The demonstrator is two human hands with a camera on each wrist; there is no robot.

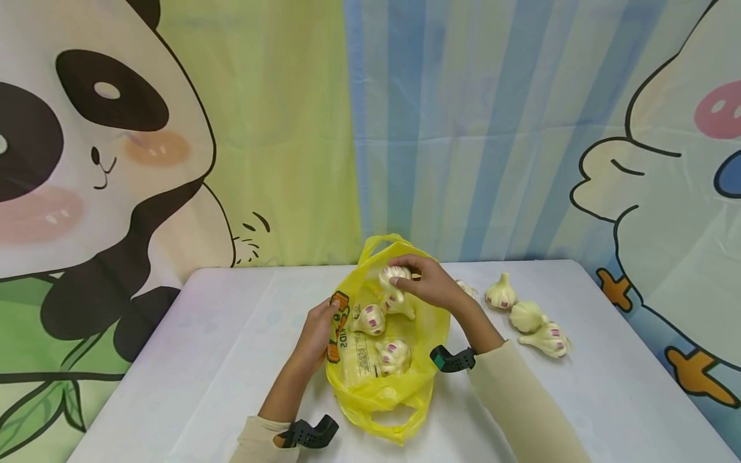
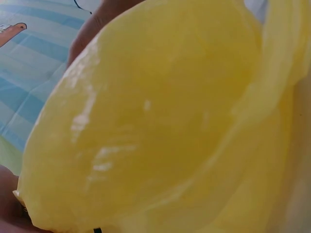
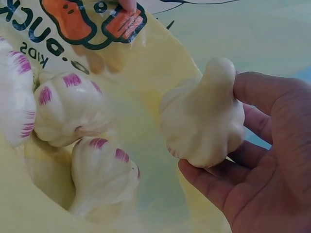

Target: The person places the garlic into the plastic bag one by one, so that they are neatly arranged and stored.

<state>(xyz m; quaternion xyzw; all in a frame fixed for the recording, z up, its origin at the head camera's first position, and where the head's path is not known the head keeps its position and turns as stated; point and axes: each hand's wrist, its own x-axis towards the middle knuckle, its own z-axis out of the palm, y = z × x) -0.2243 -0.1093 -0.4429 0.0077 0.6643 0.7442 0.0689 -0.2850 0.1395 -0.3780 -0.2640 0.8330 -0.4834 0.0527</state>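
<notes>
A yellow plastic bag (image 1: 433, 321) lies with its mouth spread wide, its handles at the far and near ends. My left hand (image 1: 315, 331) grips its left edge beside the orange printed picture. Over the far part of the opening, my right hand (image 1: 428, 281) holds a garlic bulb (image 3: 204, 116) between thumb and fingertips, purple marks at its base. Several bulbs sit inside the bag, among them one at the left (image 1: 370, 319), one nearer me (image 1: 393, 357) and one just below the held bulb (image 1: 399, 307). In the left wrist view, yellow plastic (image 2: 155, 116) hides most of the hand.
Right of the bag, three garlic bulbs (image 1: 501, 292) lie close together on the white table (image 1: 231, 347). Another bulb (image 1: 466, 289) shows partly behind my right hand. A printed curtain (image 1: 463, 141) hangs along the table's back edge. Both wrists wear black straps (image 1: 453, 360).
</notes>
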